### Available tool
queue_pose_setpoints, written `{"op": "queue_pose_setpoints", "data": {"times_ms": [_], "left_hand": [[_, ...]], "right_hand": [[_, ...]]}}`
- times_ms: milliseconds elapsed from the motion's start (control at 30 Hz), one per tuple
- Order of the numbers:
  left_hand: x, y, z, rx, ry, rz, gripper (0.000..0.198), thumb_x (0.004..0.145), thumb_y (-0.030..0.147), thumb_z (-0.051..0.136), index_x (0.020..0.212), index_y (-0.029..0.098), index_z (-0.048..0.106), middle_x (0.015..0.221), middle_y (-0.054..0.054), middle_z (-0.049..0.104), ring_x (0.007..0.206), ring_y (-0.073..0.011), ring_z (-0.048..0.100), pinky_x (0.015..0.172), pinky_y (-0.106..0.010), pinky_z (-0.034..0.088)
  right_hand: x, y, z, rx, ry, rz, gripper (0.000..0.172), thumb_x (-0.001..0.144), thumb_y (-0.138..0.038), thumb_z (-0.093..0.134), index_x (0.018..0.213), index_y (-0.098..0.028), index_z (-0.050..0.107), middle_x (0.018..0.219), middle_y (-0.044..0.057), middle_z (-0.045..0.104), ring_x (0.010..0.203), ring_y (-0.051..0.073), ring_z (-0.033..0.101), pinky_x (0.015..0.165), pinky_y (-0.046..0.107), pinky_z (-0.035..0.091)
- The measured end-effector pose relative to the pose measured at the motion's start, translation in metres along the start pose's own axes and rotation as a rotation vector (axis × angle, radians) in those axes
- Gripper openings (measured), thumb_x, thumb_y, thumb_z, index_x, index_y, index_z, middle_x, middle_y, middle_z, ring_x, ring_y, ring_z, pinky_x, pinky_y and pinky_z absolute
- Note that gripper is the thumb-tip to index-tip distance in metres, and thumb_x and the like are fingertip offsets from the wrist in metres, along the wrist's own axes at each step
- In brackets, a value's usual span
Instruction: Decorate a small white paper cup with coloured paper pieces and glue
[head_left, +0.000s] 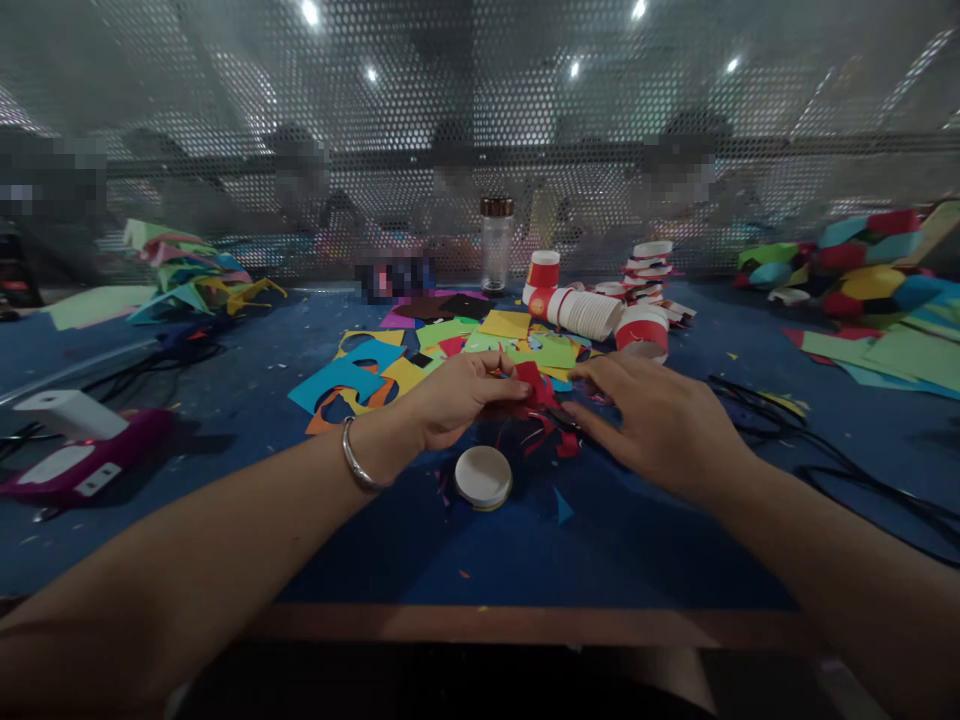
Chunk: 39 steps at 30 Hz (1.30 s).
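red paper (531,378) is pinched by the left hand (469,395) above the table (405,565), dark scissors (564,418) are gripped by the right hand (649,415), and cutting seems only partly done (red scraps (568,445) are strewn beneath)

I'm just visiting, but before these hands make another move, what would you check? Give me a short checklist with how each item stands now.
1. Red paper gripped: ok, pinched in the left hand.
2. Dark tool firmly held by the right hand: cannot tell, too dim and partly hidden.
3. White disc clear of both hands: ok, it lies apart on the blue tabletop.
4. Space below the hands free of scraps: not ok, red scraps lie there.
5. Glass jar upright: ok, standing beyond the coloured paper.
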<state>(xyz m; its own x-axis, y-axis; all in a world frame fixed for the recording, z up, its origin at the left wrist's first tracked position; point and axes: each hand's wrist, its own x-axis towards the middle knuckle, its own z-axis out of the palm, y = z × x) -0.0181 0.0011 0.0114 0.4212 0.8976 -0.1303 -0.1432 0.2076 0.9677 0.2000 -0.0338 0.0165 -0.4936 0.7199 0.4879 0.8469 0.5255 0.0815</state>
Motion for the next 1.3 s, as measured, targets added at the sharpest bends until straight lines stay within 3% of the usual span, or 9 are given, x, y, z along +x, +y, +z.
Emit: {"op": "queue_pose_setpoints", "data": {"times_ms": [100, 200, 567, 700, 867, 1300], "left_hand": [[-0.002, 0.001, 0.004, -0.016, -0.030, -0.024, 0.019, 0.073, 0.012, 0.081, 0.072, 0.015, 0.062, 0.068, 0.000, 0.070, 0.059, -0.0078, 0.062, 0.061, -0.022, 0.045], [-0.005, 0.002, 0.008, -0.010, -0.036, -0.038, 0.019, 0.072, 0.010, 0.080, 0.072, 0.015, 0.062, 0.066, 0.001, 0.070, 0.056, -0.0068, 0.059, 0.058, -0.020, 0.044], [-0.008, 0.007, 0.011, -0.031, -0.008, -0.140, 0.016, 0.072, 0.007, 0.074, 0.069, 0.015, 0.060, 0.067, 0.000, 0.069, 0.058, -0.0070, 0.061, 0.058, -0.018, 0.046], [-0.011, 0.009, 0.014, -0.019, -0.074, -0.149, 0.016, 0.074, 0.008, 0.071, 0.069, 0.015, 0.058, 0.064, 0.000, 0.070, 0.053, -0.0065, 0.060, 0.055, -0.017, 0.043], [-0.014, 0.009, 0.016, 0.011, -0.082, -0.083, 0.013, 0.077, 0.012, 0.068, 0.070, 0.016, 0.058, 0.070, -0.004, 0.075, 0.062, -0.0112, 0.069, 0.065, -0.021, 0.050], [-0.018, 0.004, 0.028, 0.081, -0.056, 0.037, 0.020, 0.083, 0.009, 0.059, 0.065, 0.017, 0.057, 0.061, -0.001, 0.072, 0.056, -0.0116, 0.071, 0.057, -0.020, 0.052]], "right_hand": [[-0.001, -0.004, -0.001, 0.038, 0.143, -0.187, 0.026, 0.101, -0.029, 0.052, 0.112, -0.015, 0.070, 0.102, 0.014, 0.076, 0.092, 0.027, 0.071, 0.072, 0.036, 0.051], [-0.002, -0.006, -0.002, 0.068, 0.145, -0.296, 0.025, 0.102, -0.021, 0.049, 0.109, -0.015, 0.072, 0.099, 0.012, 0.076, 0.090, 0.025, 0.071, 0.069, 0.034, 0.051], [-0.001, -0.004, 0.000, 0.165, 0.216, -0.405, 0.018, 0.101, -0.019, 0.054, 0.100, -0.013, 0.071, 0.095, 0.011, 0.076, 0.086, 0.022, 0.070, 0.075, 0.034, 0.054], [0.001, -0.005, 0.000, 0.253, 0.217, -0.336, 0.013, 0.098, -0.017, 0.056, 0.094, -0.013, 0.068, 0.084, 0.008, 0.071, 0.077, 0.019, 0.066, 0.070, 0.030, 0.052], [0.004, -0.006, -0.003, 0.399, 0.170, -0.196, 0.010, 0.093, -0.014, 0.060, 0.083, -0.014, 0.065, 0.070, 0.001, 0.061, 0.060, 0.011, 0.056, 0.056, 0.023, 0.045], [0.004, -0.005, -0.002, 0.570, 0.081, -0.060, 0.011, 0.089, -0.016, 0.057, 0.080, -0.015, 0.063, 0.069, 0.000, 0.060, 0.056, 0.009, 0.051, 0.053, 0.022, 0.041]]}}
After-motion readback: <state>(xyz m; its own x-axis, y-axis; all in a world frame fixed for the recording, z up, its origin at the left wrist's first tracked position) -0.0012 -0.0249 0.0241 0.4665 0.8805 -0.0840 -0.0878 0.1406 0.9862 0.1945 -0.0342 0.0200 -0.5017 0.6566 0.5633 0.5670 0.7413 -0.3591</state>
